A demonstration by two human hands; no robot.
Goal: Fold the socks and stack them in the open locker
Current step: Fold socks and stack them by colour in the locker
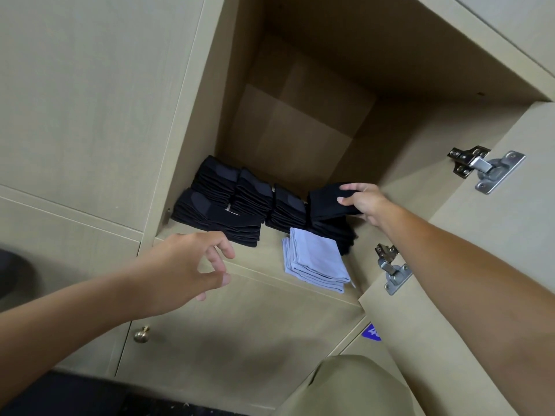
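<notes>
Black folded sock point(329, 202) pinched in the right hand point(368, 204), apparently resting atop the rightmost stack point(336, 232) in the locker point(300, 130). Left hand point(186, 265) hovers outside, fingers loosely curled, holding nothing.

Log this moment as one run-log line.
right hand: grips black folded sock over rightmost stack | left hand: empty | locker: open

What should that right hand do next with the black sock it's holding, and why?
Probably lower the folded black sock onto the rightmost black stack and let go. The right hand holds it just above that stack, inside the locker, while the left hand hovers empty outside.
</notes>
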